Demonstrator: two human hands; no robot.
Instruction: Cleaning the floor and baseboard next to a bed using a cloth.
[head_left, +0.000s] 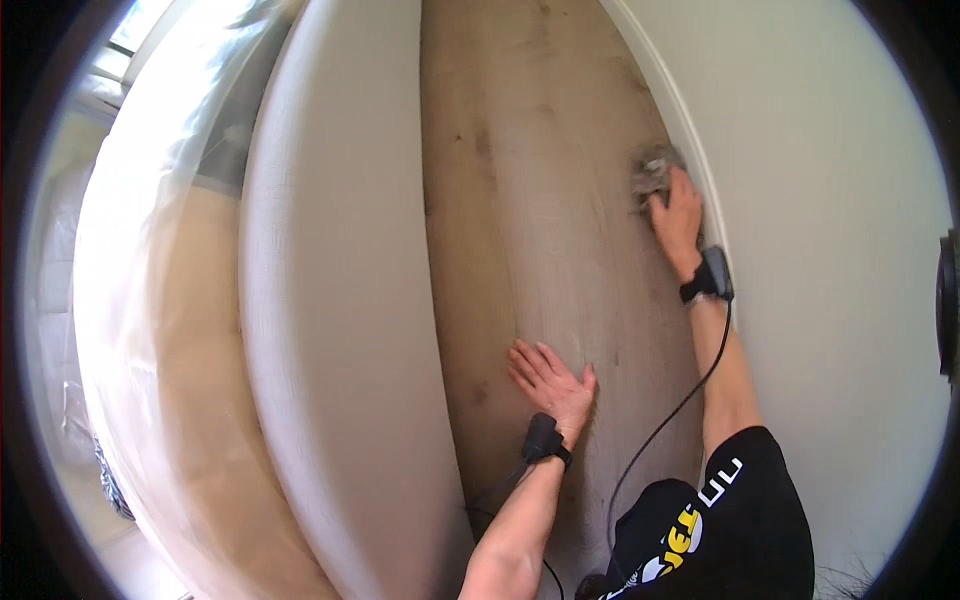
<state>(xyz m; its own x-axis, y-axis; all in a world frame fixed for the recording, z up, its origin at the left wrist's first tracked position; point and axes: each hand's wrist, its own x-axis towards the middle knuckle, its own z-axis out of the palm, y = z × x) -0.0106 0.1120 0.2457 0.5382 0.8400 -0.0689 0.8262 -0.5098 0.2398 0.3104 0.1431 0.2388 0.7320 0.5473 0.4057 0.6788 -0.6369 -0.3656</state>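
My right hand (679, 221) presses on a crumpled grey cloth (651, 174), which looks blurred, on the wood-look floor (547, 247). The cloth lies right beside the white baseboard (697, 142), and the fingers are bent over its near edge. Lower down and to the left, my left hand (553, 382) rests palm down on the floor with its fingers spread and nothing in it. Both wrists wear black strapped devices, each with a dark cable.
A pale wall (817, 225) rises along the right. On the left, a long pale panel (352, 247) borders the floor strip, with clear plastic sheeting (127, 300) over something tan beyond it. A black cable (679, 409) hangs from my right wrist.
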